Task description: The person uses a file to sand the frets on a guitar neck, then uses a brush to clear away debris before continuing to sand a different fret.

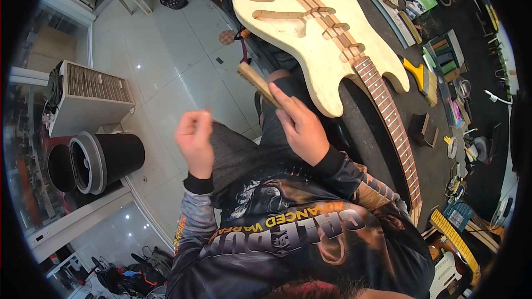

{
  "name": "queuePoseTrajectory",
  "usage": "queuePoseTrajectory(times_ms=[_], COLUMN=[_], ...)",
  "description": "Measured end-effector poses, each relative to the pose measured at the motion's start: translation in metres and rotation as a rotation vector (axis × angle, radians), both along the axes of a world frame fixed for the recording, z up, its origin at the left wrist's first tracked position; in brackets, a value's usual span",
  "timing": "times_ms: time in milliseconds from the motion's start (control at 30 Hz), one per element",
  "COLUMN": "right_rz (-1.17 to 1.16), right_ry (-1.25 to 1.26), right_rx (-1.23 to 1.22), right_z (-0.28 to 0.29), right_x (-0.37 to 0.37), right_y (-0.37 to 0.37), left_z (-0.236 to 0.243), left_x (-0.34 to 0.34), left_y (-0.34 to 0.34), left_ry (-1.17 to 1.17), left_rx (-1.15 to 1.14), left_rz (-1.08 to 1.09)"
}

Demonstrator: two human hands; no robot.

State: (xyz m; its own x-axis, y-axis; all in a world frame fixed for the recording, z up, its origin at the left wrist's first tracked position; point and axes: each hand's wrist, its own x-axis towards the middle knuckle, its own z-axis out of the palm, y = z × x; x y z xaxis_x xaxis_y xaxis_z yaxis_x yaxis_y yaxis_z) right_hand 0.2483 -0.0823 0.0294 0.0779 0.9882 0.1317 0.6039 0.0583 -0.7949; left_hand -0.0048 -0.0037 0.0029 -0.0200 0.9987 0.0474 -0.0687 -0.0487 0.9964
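Note:
My right hand (303,127) grips a slim wooden brush (258,84), its far end pointing up and left over my lap. A row of short, dark bristles seems to run along one edge of it. To the left, my left hand (195,139) is closed in a loose fist above my thigh; whether anything is inside the fingers cannot be seen. Beside my right hand, an unfinished pale wooden guitar body (302,33) lies on the bench, with routed cavities and a darker striped centre. Its fretted neck (390,119) reaches toward me along my right side. Neither hand touches the guitar.
On the dark workbench (382,155) lie a yellow-handled paintbrush (421,80), a dark block (423,130) and several small tools. Another guitar (449,268) is at the lower right. A black bin (119,155) and a white drawer cabinet (91,97) stand on the tiled floor.

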Motion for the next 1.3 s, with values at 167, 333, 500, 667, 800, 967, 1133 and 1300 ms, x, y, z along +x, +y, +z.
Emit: queuePoseTrajectory(times_ms=[167, 333, 500, 667, 800, 967, 1133, 1300], right_rz=[0.035, 0.025, -0.034, 0.004, -0.17, -0.494, -0.682, -0.606], right_ry=[0.202, 0.056, 0.068, 0.149, 0.122, 0.036, -0.444, -0.484], right_rx=[0.021, -0.136, 0.024, -0.127, 0.011, -0.051, -0.13, -0.067], right_z=[0.003, 0.009, 0.04, 0.057, 0.086, 0.181, 0.139, 0.073], right_x=[-0.008, -0.013, 0.002, 0.003, 0.044, 0.156, 0.274, 0.349], right_y=[-0.004, -0.011, -0.029, -0.031, -0.042, -0.073, -0.074, -0.072], left_z=[0.012, 0.005, 0.003, 0.021, 0.04, 0.048, 0.031, 0.037], left_x=[0.014, 0.025, 0.005, 0.058, 0.064, 0.052, 0.061, 0.07], left_y=[0.006, -0.002, 0.019, 0.0, 0.014, 0.045, 0.053, 0.061], left_ry=[-0.492, -0.714, -0.865, -0.714, -0.828, -0.687, -0.385, 0.033], left_rx=[-0.253, -0.413, -0.282, -0.336, -0.136, -0.171, 0.05, 0.33], left_rz=[-0.117, -0.275, -0.265, -0.448, -0.488, -0.435, -0.35, -0.288])
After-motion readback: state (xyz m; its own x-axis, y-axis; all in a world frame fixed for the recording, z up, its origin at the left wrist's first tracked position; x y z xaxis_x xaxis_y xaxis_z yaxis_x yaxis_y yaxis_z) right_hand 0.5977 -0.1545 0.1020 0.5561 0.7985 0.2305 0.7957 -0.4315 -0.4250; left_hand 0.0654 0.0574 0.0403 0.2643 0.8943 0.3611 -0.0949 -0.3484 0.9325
